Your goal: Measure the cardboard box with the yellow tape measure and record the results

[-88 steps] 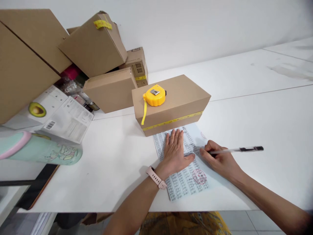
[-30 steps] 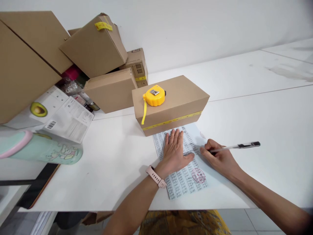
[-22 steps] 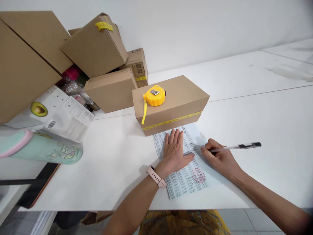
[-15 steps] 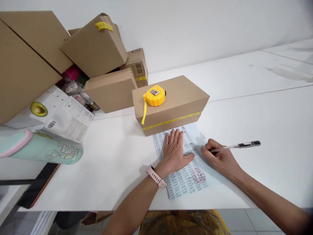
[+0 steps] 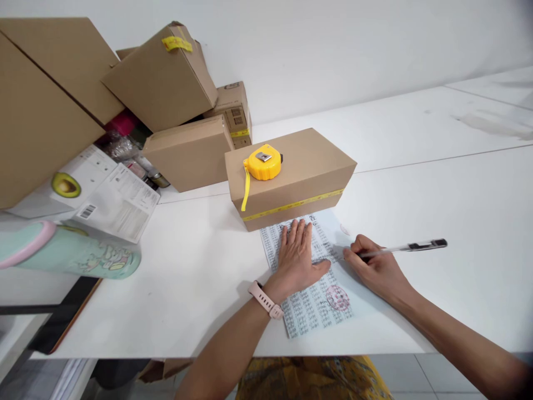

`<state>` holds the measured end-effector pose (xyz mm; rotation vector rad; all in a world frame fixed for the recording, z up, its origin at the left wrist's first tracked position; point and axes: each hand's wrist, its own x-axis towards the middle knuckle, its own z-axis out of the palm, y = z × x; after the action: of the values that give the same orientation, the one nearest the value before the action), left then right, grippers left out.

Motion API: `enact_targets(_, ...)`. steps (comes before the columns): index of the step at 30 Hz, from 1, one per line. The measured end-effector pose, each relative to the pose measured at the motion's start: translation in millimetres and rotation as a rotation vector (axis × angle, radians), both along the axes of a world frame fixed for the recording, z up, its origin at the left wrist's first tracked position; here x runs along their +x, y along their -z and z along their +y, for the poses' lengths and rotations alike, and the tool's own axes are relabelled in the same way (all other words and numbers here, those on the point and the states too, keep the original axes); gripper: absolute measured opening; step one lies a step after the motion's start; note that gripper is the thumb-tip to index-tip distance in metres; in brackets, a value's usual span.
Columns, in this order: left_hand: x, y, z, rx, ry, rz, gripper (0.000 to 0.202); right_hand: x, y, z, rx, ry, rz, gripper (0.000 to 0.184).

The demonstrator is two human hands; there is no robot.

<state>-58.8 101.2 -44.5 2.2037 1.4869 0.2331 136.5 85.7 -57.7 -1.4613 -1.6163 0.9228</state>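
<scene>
My left hand (image 5: 296, 258) lies flat on a printed sheet of paper (image 5: 310, 314), fingers stretched toward a cardboard box. Dense dark characters and a red round stamp cover the sheet. In my right hand (image 5: 377, 269) is a clear pen with a black cap end (image 5: 416, 245), its tip at the paper's right part. Just beyond the sheet stands the closed cardboard box (image 5: 308, 166), with yellow tape along its front. On top of that box, toward its left, rests a yellow tape measure (image 5: 265, 163) with a strap hanging over the edge.
More cardboard boxes (image 5: 158, 78) are stacked at the back left. Nearby are a white carton with an avocado picture (image 5: 120, 203) and a mint-green bottle (image 5: 95, 253). A dark flat object (image 5: 62, 319) lies at the left edge of the white table (image 5: 175, 300).
The pen has tilted and shifted very slightly to the right with my right hand. My left hand has stayed in place on the paper.
</scene>
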Motion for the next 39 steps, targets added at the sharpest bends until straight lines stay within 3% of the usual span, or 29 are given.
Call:
enact_targets(19, -0.5, 1.2, 0.0, 0.017, -0.002, 0.006, 0.092, -0.7, 1.2, -0.5, 0.005, -0.011, -0.004, 0.033)
enact_targets(23, -0.9, 1.0, 0.0, 0.012, 0.004, 0.005, 0.092, 4.9, 3.5, 0.4, 0.057, 0.083, -0.029, 0.032)
enact_targets(26, -1.2, 0.2, 0.0, 0.01, 0.008, 0.01, 0.092, 13.1, 3.3, 5.9, 0.179, 0.175, -0.135, 0.02)
enact_targets(29, -2.3, -1.6, -1.2, 0.007, 0.018, 0.023, 0.093, 22.9, 4.8, 12.5, 0.361, 0.071, -0.343, 0.014)
enact_targets(35, -4.5, -0.8, -13.0, -0.002, 0.035, -0.043, 0.095, 32.7, 15.9, 15.9, 0.554, -0.191, -0.539, 0.042)
enact_targets(39, -2.8, -0.4, -29.2, 0.058, -0.005, -0.173, 0.093, 32.7, 21.7, 14.9, 0.601, -0.209, -0.588, 0.057)
